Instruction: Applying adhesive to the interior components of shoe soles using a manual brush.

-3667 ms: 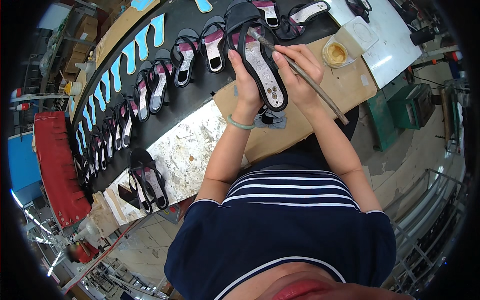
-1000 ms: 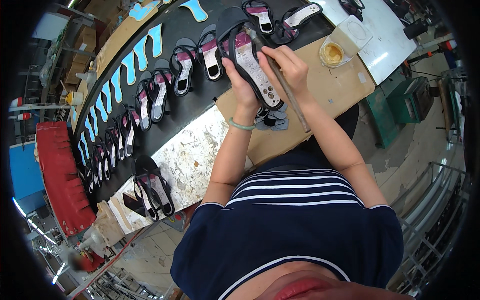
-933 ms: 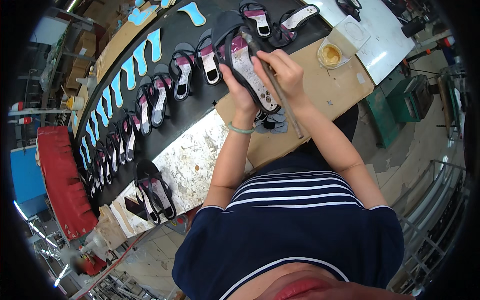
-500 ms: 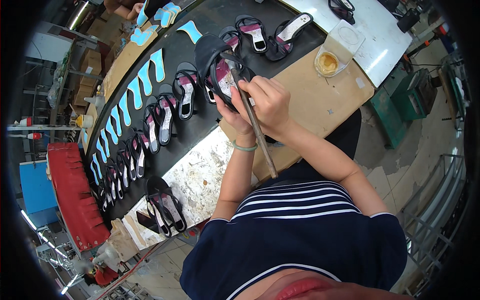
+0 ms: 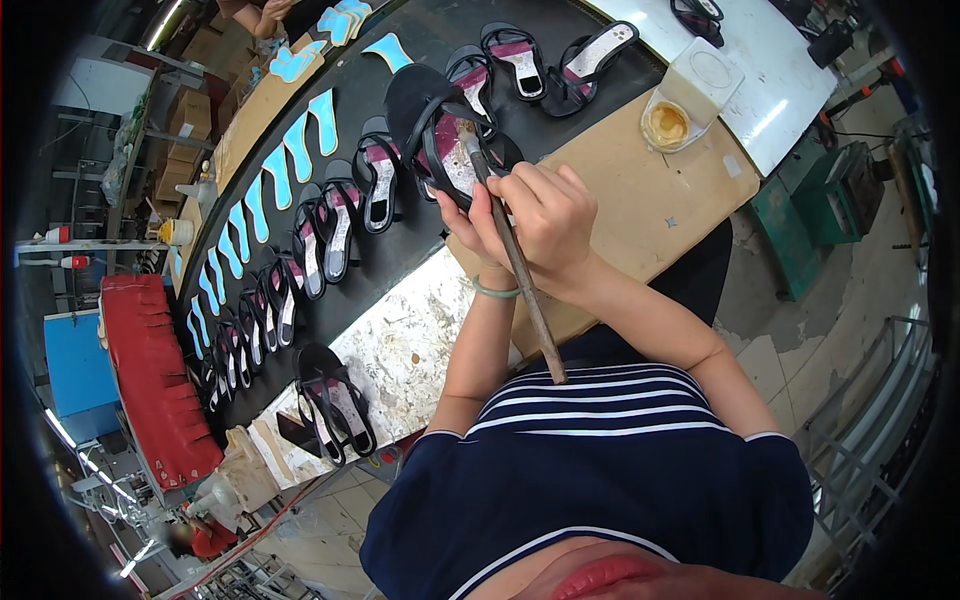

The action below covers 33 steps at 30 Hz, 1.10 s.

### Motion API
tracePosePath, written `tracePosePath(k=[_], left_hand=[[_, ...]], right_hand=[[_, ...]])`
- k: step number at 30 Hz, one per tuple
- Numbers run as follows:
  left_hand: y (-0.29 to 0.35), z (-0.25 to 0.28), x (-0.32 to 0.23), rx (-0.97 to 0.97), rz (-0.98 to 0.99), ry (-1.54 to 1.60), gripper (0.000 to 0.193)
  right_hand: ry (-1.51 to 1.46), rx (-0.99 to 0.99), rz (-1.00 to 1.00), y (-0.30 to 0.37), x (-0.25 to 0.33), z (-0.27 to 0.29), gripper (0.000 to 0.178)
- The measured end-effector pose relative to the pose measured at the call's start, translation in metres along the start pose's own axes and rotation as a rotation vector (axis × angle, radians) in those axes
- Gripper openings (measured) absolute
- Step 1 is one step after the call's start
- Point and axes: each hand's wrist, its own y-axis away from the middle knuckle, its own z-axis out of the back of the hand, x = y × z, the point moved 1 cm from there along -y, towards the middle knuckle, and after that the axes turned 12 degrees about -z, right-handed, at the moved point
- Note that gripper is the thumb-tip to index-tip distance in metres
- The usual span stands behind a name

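Note:
A black strappy sandal is gripped in my left hand, its toe tilted up and away from me. My right hand is closed around a long, thin wooden-handled brush. The brush's far end sits between the straps, over the white and purple-red inside of the sole. Its handle slants back down toward my striped shirt. Both hands are close together, above the near edge of the dark belt. Part of the sandal's heel end is hidden behind my fingers.
Black sandals line the curved dark belt, beside a row of light-blue insoles. A tub of amber paste stands on brown cardboard at right. A sandal pair rests on a stained white board. Another person's hand shows at far left.
The brush has shifted slightly: its tip sits a little lower inside the sandal and its handle end nearer my shirt. My right hand has moved a little right and down.

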Motion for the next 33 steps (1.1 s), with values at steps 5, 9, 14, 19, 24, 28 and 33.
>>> tracePosePath(k=[5,9,14,19,24,28,33], left_hand=[[0.002,0.018,0.004,0.044,0.020,0.041,0.056],[0.001,0.024,0.005,0.092,-0.030,0.072,0.054],[0.000,0.010,0.000,0.032,-0.209,-0.075,0.052],[0.003,-0.013,-0.007,-0.037,-0.385,-0.217,0.052],[0.008,-0.041,-0.020,0.109,-0.483,-0.337,0.052],[0.000,-0.028,-0.018,0.124,-0.467,-0.240,0.050],[-0.002,-0.042,-0.020,0.154,-0.582,-0.380,0.047]], right_hand=[[-0.011,0.015,-0.009,0.001,0.003,0.001,0.013],[-0.032,0.036,-0.008,0.001,0.008,0.008,0.013],[-0.031,0.119,-0.007,0.004,0.012,0.020,0.013],[-0.044,0.166,0.005,0.008,0.017,0.031,0.012],[-0.066,0.206,0.017,0.008,0.017,0.039,0.013],[-0.079,0.239,0.027,0.009,0.014,0.045,0.012],[-0.093,0.283,0.052,0.007,0.007,0.056,0.011]])
